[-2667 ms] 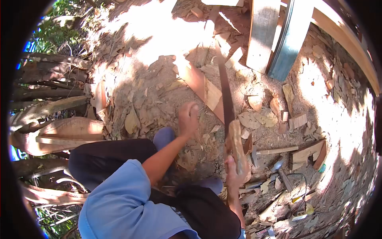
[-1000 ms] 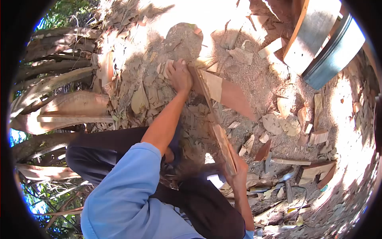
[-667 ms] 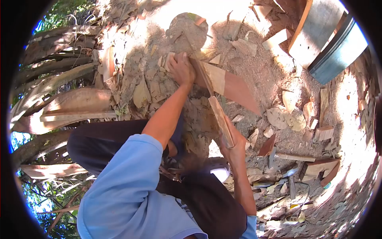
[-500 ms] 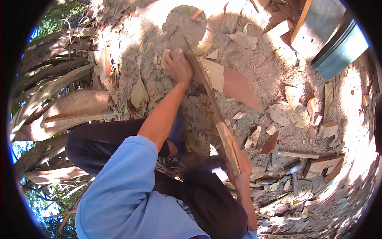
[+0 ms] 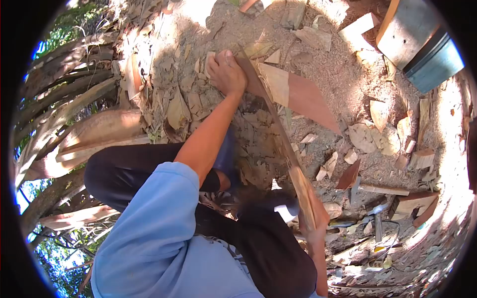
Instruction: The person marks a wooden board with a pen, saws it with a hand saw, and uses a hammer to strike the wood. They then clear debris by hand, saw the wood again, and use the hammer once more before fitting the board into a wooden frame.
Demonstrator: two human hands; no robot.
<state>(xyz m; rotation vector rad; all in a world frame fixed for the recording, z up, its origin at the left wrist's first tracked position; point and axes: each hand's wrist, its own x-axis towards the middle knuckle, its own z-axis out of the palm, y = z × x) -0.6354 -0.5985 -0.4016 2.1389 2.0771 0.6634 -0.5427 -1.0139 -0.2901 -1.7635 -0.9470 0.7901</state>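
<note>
A long, narrow dark blade [image 5: 276,119] with a pale wooden handle [image 5: 303,193] runs diagonally, seen nearly edge-on. My right hand [image 5: 317,218] is wrapped round the handle's lower end, close beside my knee. Under the blade lies a reddish-brown board [image 5: 310,102] with a pale, bare band near the blade and a pointed far end. My left hand [image 5: 226,72] is closed over the board's left end, fingers curled, just left of the blade's tip. My fingers hide that end of the board.
Wood chips, dry leaves and sawdust cover the ground. A hammer [image 5: 378,223] and wood blocks [image 5: 415,203] lie at right. A grey-blue container [image 5: 435,62] stands at top right beside a plank [image 5: 405,32]. Dry logs and branches [image 5: 74,94] line the left.
The blade and my right hand have drawn back toward my body along the blade's length. My left hand stays on the board. The view has shifted slightly.
</note>
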